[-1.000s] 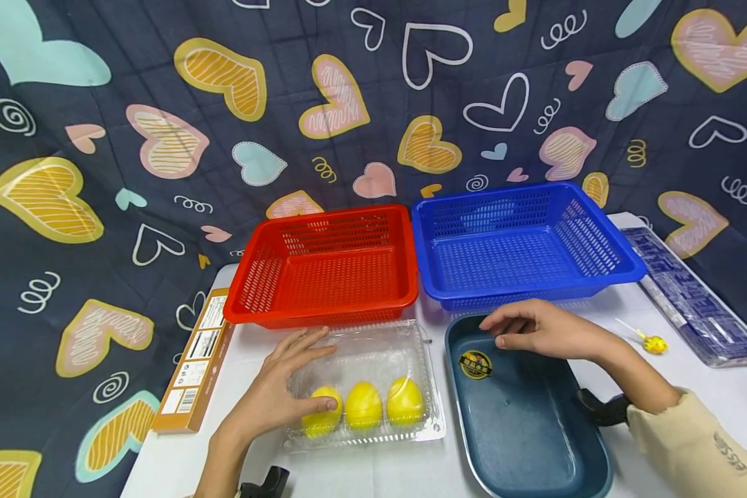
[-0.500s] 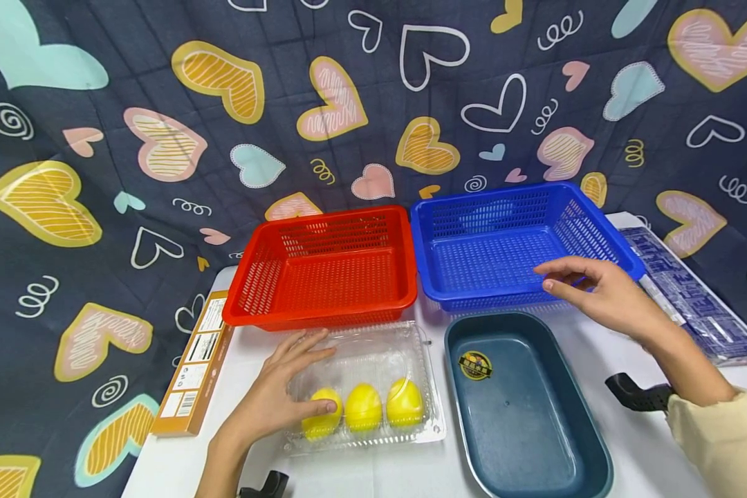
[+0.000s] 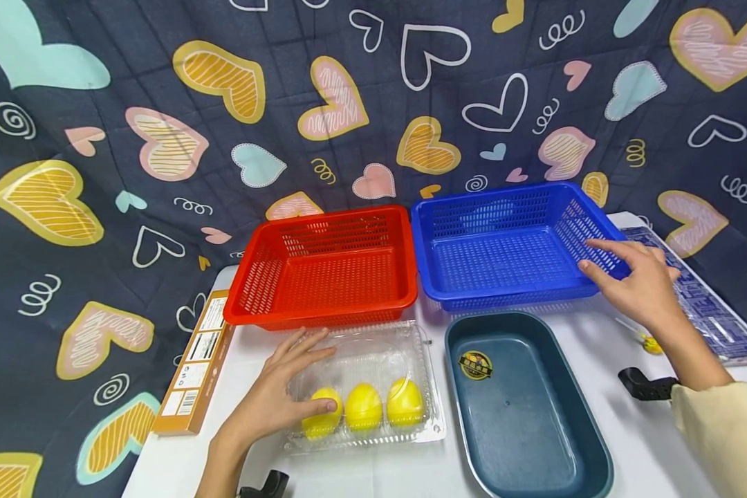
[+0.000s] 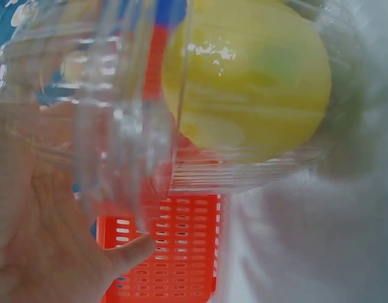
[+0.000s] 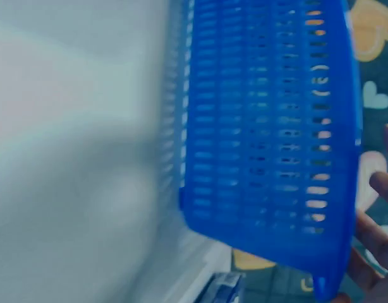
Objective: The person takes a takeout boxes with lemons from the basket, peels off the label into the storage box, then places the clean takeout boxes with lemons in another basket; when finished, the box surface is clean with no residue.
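Observation:
My left hand point(image 3: 286, 387) rests on the left side of a clear plastic box point(image 3: 380, 349), fingers spread and thumb over its front part. Through the lid show three yellow egg-shaped things point(image 3: 364, 407) in a row. In the left wrist view one yellow egg-shaped thing point(image 4: 251, 82) appears close up behind the clear plastic. My right hand point(image 3: 644, 280) is at the right front corner of the blue basket point(image 3: 523, 290), its fingers apart and holding nothing visible. From the right wrist view, I cannot tell whether the fingers point(image 5: 371, 230) touch the basket's rim.
A red basket point(image 3: 324, 317) stands left of the blue one. The dark teal tray point(image 3: 510, 415) lies in front. An orange-brown carton point(image 3: 193, 366) lies at the left edge. A yellow lollipop point(image 3: 651, 344) and a long blue-printed pack point(image 3: 718, 311) lie at the right.
My right hand has moved from over the teal tray, rightward and back, to the blue basket's right front corner. The left hand has stayed on the clear box.

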Motion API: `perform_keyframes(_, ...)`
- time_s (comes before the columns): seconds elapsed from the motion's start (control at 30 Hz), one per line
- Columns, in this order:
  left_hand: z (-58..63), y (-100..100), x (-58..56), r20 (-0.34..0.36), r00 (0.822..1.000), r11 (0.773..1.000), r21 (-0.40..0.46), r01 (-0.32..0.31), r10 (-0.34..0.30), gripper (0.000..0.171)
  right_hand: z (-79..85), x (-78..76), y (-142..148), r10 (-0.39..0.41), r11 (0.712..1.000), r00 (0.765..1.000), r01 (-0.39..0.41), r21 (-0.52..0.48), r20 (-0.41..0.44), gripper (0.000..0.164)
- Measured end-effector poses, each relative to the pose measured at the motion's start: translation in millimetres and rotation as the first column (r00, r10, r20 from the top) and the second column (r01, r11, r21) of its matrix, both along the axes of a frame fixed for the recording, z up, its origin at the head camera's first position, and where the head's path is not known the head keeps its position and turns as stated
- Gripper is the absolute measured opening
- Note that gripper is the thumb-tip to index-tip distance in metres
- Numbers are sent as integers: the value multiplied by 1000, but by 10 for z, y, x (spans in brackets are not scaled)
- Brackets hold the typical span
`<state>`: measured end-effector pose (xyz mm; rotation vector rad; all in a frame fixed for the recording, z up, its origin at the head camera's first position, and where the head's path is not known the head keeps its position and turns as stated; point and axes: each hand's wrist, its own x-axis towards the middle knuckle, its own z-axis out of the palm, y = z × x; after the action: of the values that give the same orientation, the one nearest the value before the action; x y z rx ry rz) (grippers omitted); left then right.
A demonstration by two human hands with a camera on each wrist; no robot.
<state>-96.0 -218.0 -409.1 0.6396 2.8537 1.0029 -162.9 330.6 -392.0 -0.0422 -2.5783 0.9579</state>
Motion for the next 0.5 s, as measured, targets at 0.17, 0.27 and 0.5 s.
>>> perform_keyframes(0.17, -11, -3, 10, 11, 1000, 1000, 22, -4, 4, 77, -65, -52, 76, -43, 997, 999, 43, 64, -11, 57)
perform_keyframes(0.27, -29, -9, 25, 19, 1000, 999, 41, -18, 17, 76, -97, -88, 116, -52, 994, 998, 47, 102, 42, 68)
perform_keyframes(0.5, -96, -38, 46, -5, 999, 996, 83, -43, 44, 69, -186, -120, 228, -58, 992, 985, 38, 123, 164, 85)
